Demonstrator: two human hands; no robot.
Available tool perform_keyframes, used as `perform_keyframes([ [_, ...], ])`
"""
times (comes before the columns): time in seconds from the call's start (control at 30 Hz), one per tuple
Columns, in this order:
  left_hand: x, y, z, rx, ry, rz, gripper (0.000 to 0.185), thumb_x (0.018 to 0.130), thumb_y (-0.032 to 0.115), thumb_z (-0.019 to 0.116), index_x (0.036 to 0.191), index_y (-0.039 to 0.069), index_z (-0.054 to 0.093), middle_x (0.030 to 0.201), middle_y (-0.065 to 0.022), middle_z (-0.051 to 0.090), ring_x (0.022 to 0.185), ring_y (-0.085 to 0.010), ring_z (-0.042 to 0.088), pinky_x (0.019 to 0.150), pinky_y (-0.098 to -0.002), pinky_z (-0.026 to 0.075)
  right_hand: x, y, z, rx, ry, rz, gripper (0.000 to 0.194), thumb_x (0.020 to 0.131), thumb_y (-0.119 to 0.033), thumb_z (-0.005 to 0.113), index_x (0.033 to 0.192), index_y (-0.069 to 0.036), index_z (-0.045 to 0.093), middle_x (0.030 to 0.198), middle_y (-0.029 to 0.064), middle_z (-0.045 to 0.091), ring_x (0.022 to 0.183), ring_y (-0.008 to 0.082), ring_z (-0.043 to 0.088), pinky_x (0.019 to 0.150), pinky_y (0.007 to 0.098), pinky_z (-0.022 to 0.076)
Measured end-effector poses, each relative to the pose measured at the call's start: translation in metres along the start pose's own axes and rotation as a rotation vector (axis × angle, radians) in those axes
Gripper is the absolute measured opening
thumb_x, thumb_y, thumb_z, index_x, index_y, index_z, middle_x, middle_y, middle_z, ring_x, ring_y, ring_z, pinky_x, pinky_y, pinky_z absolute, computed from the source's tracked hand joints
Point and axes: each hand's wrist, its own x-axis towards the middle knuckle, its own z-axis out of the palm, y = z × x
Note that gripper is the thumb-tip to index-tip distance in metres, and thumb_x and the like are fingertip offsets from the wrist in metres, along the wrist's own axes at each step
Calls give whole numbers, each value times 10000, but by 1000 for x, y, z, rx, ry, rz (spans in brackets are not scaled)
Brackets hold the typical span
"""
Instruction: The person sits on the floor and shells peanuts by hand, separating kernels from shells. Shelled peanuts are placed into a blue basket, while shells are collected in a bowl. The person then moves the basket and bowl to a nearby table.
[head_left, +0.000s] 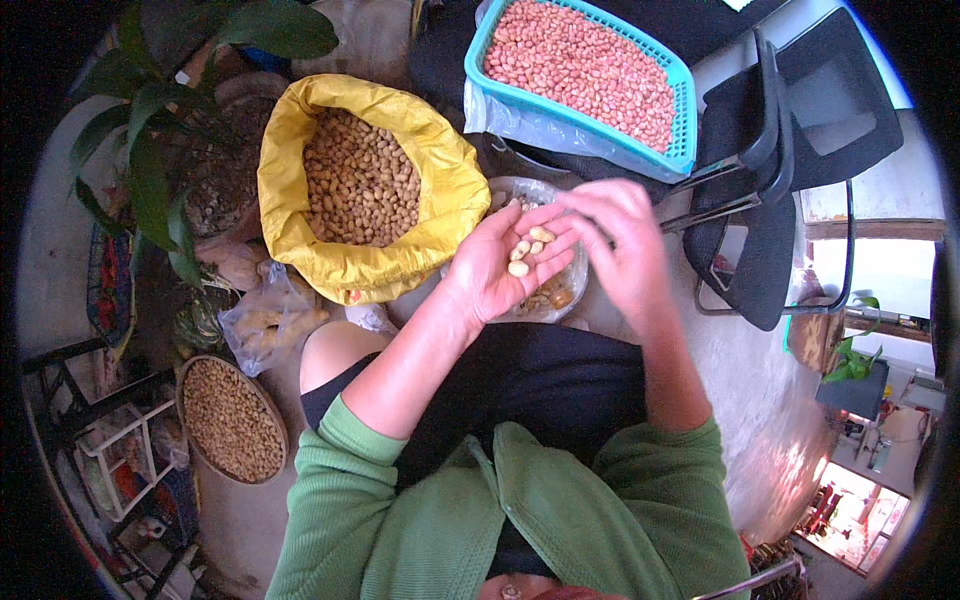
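Observation:
Palm up in front of my lap, my left hand holds several unshelled peanuts on its palm and fingers. My right hand is blurred, its bent fingers close over the fingertips of the left; whether anything is between them cannot be made out. Beneath both hands sits a bowl lined with clear plastic, partly hidden, with shells and other bits in it. A yellow woven sack full of peanuts in their shells stands open at the left of my hands.
A turquoise plastic basket of pink shelled peanuts lies beyond my hands. Black chairs stand at the right. Leftward are a potted plant, a plastic bag, a round tray of peanuts and a rack.

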Motion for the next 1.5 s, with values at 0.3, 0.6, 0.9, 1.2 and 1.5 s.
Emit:
perform_keyframes([
  [0.3, 3, -4, -4, 157, 101, 22, 448, 1023, 338, 353, 1220, -23, 531, 1093, -145, 625, 991, -252, 631, 857, -371, 554, -39, 4, 44, 244, 168, 211, 210, 800, -25, 656, 1008, -49, 661, 960, 96, 636, 926, 267, 587, 835, 350, 467],
  [0.6, 3, -2, -12, 360, 368, 147, 232, 948, 147, 518, 1078, -25, 604, 868, -41, 606, 644, -85, 472, 470, -174, 347, -66, 33, 57, 658, 10, 523, 121, 927, 13, 518, 1026, -14, 582, 942, 30, 593, 826, 92, 582, 735, 230, 473],
  [0.9, -1, 5, -11, 240, 336, 201, 249, 944, 120, 499, 1110, -53, 567, 875, -50, 591, 660, -90, 473, 479, -180, 336, -122, 43, 144, 403, -600, 534, 136, 814, -65, 505, 795, -6, 627, 719, 192, 641, 776, 310, 663, 703, 405, 527],
  [1.2, -7, 9, -5, 229, 366, 221, 249, 932, 128, 514, 1103, -37, 588, 862, -48, 611, 651, -87, 485, 473, -181, 345, -137, 63, 213, -145, -915, 484, 240, 847, -166, 505, 880, -22, 694, 950, 186, 685, 900, 336, 673, 776, 438, 537],
  [1.5, -9, 9, -4, 196, 334, 215, 252, 934, 122, 502, 1104, -42, 588, 871, -49, 606, 648, -88, 482, 475, -178, 344, -156, 89, 247, -205, -901, 350, 283, 894, -197, 449, 1043, -37, 628, 1084, 189, 620, 982, 319, 620, 848, 423, 494],
])
